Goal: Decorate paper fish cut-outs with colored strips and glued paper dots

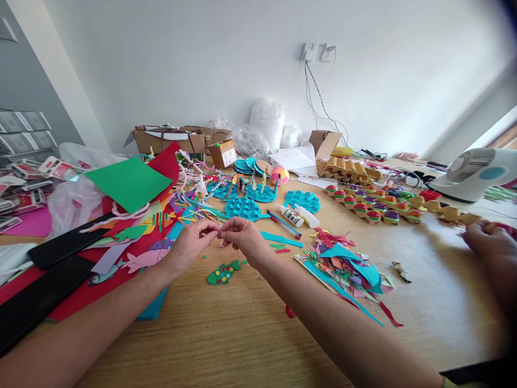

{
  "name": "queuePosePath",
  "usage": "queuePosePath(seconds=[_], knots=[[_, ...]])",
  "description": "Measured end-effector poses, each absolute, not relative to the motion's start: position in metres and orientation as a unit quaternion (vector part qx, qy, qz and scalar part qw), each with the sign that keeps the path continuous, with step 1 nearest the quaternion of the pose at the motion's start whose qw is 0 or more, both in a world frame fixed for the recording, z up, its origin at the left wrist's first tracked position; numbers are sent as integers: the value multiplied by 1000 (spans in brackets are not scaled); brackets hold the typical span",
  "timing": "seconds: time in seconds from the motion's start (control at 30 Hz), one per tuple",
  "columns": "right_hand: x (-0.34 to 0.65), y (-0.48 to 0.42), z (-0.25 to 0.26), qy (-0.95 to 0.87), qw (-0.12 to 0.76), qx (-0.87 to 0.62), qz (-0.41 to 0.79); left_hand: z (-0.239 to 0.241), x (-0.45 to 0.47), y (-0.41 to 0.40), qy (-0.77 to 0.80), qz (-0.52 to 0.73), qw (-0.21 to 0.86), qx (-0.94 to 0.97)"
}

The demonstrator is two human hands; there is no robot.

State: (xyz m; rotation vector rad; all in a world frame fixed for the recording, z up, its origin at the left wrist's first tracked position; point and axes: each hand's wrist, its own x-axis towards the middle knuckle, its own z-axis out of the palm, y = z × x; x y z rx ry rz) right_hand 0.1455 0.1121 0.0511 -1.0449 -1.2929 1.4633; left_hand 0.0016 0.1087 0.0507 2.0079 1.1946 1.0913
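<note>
Your bare forearms (331, 318) reached across the wooden table (194, 345), where your left hand (193, 241) and right hand (244, 237) met, thumbs and forefingers pinched together, apparently on a tiny piece (219, 233) too small to identify. A dotted green paper fish (223, 273) lay untouched just nearer than your fingertips; glue bottles (291, 215) stood out beyond them to the right, paper scraps (347, 267) nearer on that side. The step in hand looked like fine fingertip shaping; the next move seemed to call for a light, steady pinch.
</note>
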Motion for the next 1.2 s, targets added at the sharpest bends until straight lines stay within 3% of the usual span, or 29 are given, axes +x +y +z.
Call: queuePosePath(seconds=[0.47,0.8,1.2], knots=[[152,110,55,-560,408,-444,568,54,2,109,430,374,252,782],[167,106,60,-745,316,-504,302,52,2,106,486,306,303,760],[163,105,56,-785,254,-493,276,47,3,104,490,273,321,763]])
